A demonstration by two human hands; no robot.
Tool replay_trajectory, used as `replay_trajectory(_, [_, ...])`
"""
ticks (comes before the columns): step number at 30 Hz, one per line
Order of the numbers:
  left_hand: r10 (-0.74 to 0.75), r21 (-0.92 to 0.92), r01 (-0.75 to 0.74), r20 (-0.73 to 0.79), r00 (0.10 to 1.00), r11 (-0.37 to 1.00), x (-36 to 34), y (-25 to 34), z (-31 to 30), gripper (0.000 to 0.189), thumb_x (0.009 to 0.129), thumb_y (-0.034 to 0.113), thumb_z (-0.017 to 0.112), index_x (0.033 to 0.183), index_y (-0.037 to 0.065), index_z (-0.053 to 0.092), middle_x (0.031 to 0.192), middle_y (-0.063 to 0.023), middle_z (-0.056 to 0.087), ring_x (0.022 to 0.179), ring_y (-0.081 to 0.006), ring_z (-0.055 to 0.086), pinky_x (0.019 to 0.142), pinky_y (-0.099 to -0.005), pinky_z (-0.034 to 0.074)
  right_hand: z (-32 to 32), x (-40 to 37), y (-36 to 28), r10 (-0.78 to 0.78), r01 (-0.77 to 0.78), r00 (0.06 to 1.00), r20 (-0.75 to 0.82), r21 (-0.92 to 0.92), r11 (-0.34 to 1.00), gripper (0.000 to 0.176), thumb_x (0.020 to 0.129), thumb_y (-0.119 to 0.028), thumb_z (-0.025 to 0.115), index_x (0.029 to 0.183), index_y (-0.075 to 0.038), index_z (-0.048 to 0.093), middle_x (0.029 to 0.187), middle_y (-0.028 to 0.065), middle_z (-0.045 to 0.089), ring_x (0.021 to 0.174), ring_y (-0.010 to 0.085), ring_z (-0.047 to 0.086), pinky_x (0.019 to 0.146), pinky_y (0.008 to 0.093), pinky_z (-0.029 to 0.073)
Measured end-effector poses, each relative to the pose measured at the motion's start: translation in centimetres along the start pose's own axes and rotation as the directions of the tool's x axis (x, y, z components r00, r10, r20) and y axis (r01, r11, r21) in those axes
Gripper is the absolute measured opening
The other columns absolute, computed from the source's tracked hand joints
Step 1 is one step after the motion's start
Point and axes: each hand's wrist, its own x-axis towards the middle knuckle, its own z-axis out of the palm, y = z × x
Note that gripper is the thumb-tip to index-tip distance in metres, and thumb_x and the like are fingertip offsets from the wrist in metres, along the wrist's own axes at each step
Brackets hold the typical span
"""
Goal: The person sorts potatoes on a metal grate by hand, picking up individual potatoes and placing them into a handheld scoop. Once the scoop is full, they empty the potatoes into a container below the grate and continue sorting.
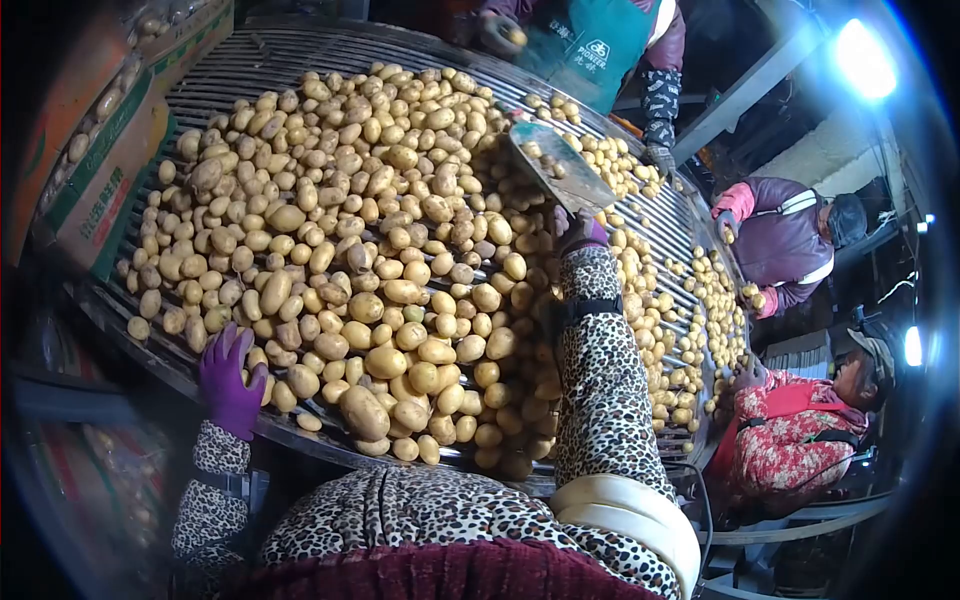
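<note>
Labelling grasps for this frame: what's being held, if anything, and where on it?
A scoop, by its near end, in the right hand; the exact grip is hard to see. The left hand lies against the potatoes, nothing visibly held.

Lighting: a bright lamp [866, 60], upper right; a smaller lamp [913, 346], lower right. Structure: a diagonal metal beam [750, 95] beyond the far edge of the slatted table [215, 75]; a pale panel [820, 165] behind it. Table rim: curved. Surrounding room: dark, floor indistinct.
</note>
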Motion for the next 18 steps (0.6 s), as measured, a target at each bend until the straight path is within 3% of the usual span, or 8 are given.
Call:
replay_trajectory(1, [0.001, 0.002, -0.001, 0.002, 1.000, 1.000, 0.1, 0.1, -0.1, 0.055, 0.078, 0.021, 0.068, 0.130, 0.009, 0.056, 0.139, -0.0149, 0.050, 0.129, -0.0363, 0.045, 0.110, -0.0497, 0.034, 0.6, -0.3, -0.9, -0.079, 0.084, 0.996, 0.029, -0.360, 0.929, 0.046, 0.093, -0.043, 0.055, 0.119, -0.004, 0.058, 0.111, 0.0186, 0.069, 0.104, 0.0281, 0.067, 0.086, 0.0380, 0.054])
replay_trajectory(2, [0.003, 0.006, -0.003, 0.005, 1.000, 1.000, 0.1, 0.1, -0.1, 0.055, 0.078, 0.022, 0.068, 0.130, 0.009, 0.055, 0.139, -0.0149, 0.050, 0.129, -0.0361, 0.045, 0.110, -0.0497, 0.034, 1.4, -0.8, -1.7, -0.162, 0.166, 0.984, 0.079, -0.741, 0.650, 0.048, 0.092, -0.045, 0.056, 0.118, -0.004, 0.058, 0.111, 0.0194, 0.068, 0.104, 0.0294, 0.067, 0.087, 0.0390, 0.054])
replay_trajectory(3, [0.002, 0.010, -0.002, 0.005, 1.000, 1.000, 0.1, 0.1, -0.2, 0.055, 0.079, 0.022, 0.068, 0.130, 0.009, 0.055, 0.139, -0.0149, 0.050, 0.129, -0.0360, 0.045, 0.110, -0.0496, 0.034, 2.2, -1.3, -2.5, -0.225, 0.202, 0.964, 0.141, -0.939, 0.278, 0.049, 0.091, -0.046, 0.057, 0.117, -0.004, 0.059, 0.112, 0.0203, 0.068, 0.105, 0.0306, 0.067, 0.088, 0.0401, 0.054])
replay_trajectory(4, [0.003, 0.005, -0.003, 0.011, 1.000, 1.000, 0.1, 0.2, -0.2, 0.055, 0.079, 0.022, 0.068, 0.131, 0.010, 0.055, 0.139, -0.0149, 0.050, 0.129, -0.0359, 0.045, 0.110, -0.0496, 0.034, 3.2, -2.3, -3.0, -0.258, 0.187, 0.948, 0.188, -0.982, -0.029, 0.051, 0.090, -0.048, 0.058, 0.116, -0.005, 0.060, 0.112, 0.0211, 0.068, 0.105, 0.0319, 0.066, 0.088, 0.0411, 0.054])
replay_trajectory(5, [0.001, 0.000, -0.001, 0.015, 1.000, 1.000, 0.2, 0.2, -0.4, 0.055, 0.079, 0.022, 0.068, 0.131, 0.010, 0.055, 0.139, -0.0150, 0.050, 0.129, -0.0358, 0.045, 0.111, -0.0495, 0.034, 4.0, -3.1, -3.4, -0.258, 0.176, 0.942, 0.214, -0.971, -0.165, 0.053, 0.089, -0.050, 0.059, 0.116, -0.005, 0.061, 0.112, 0.0219, 0.068, 0.106, 0.0332, 0.066, 0.089, 0.0422, 0.053])
replay_trajectory(6, [-0.002, -0.006, 0.002, 0.020, 1.000, 1.000, 0.2, 0.3, -0.5, 0.055, 0.079, 0.023, 0.068, 0.131, 0.010, 0.055, 0.139, -0.0151, 0.050, 0.129, -0.0357, 0.045, 0.111, -0.0495, 0.034, 5.2, -3.6, -3.8, -0.262, 0.156, 0.946, 0.193, -0.975, -0.156, 0.048, 0.091, -0.046, 0.059, 0.114, -0.005, 0.062, 0.107, 0.0207, 0.068, 0.098, 0.0338, 0.067, 0.085, 0.0421, 0.055])
replay_trajectory(11, [-0.032, -0.019, 0.033, 0.026, 0.999, 0.999, 0.4, 0.5, -0.8, 0.054, 0.079, 0.024, 0.067, 0.131, 0.010, 0.056, 0.139, -0.0149, 0.050, 0.128, -0.0364, 0.045, 0.110, -0.0500, 0.034, 6.4, -2.5, -2.7, -0.214, 0.115, 0.964, 0.159, -0.972, -0.206, 0.047, 0.091, -0.045, 0.059, 0.115, -0.005, 0.062, 0.107, 0.0200, 0.068, 0.097, 0.0332, 0.067, 0.084, 0.0420, 0.055])
replay_trajectory(18, [-0.045, -0.027, 0.045, 0.018, 0.999, 0.999, 0.3, 0.6, -0.5, 0.055, 0.078, 0.023, 0.068, 0.130, 0.011, 0.057, 0.139, -0.0151, 0.050, 0.127, -0.0371, 0.046, 0.110, -0.0504, 0.033, 5.9, -2.2, -1.9, -0.195, 0.145, 0.964, 0.179, -0.973, -0.178, 0.045, 0.092, -0.044, 0.059, 0.117, -0.007, 0.061, 0.107, 0.0190, 0.068, 0.095, 0.0323, 0.067, 0.083, 0.0418, 0.055])
